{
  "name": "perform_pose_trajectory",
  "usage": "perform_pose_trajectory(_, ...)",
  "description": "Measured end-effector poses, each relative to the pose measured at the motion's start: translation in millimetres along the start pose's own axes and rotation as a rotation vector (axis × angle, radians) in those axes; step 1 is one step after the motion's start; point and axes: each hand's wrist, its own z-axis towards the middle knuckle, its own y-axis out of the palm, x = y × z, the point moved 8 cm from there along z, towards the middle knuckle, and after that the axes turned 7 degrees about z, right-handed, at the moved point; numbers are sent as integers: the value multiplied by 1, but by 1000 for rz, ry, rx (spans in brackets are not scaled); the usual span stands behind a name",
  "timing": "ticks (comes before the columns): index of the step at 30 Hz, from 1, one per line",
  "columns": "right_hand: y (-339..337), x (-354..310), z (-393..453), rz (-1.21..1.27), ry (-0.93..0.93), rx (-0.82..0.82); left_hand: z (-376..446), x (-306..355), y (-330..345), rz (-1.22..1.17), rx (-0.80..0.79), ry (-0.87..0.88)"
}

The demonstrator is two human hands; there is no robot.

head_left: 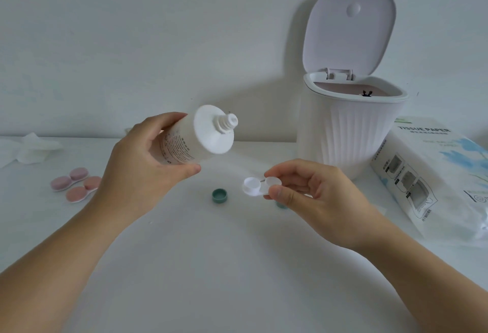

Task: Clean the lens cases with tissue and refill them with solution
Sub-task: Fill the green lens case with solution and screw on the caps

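My left hand (148,158) grips a white solution bottle (200,134), tilted with its uncapped nozzle pointing right and slightly up. My right hand (311,190) pinches a white lens case (254,186) by its right cup, holding it above the table; both cups are uncapped. The nozzle is above and left of the case, apart from it. A green cap (220,196) lies on the table below the bottle. A second green cap (281,204) peeks out under my right fingers. Two pink-capped lens cases (75,183) lie at the left.
A white ribbed bin (348,132) with its lid up stands behind my right hand. A tissue paper pack (435,174) lies at the right. A crumpled tissue (31,149) rests at the far left on the white table (211,253).
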Motion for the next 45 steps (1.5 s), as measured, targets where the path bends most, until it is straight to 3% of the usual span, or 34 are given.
perform_pose_trajectory(11,14,0,-6,-318,-27,-144,-5,-10,16,-176,-73,-148)
perform_pose_trajectory(25,20,11,-6,-642,-28,-187,-9,-8,21,-383,-96,-260)
perform_pose_trajectory(34,17,5,-3,-743,-102,-76,-10,-1,22,-419,-111,-255)
perform_pose_trajectory(45,30,5,-4,-747,-122,-122,-11,-7,26,-380,-117,-286)
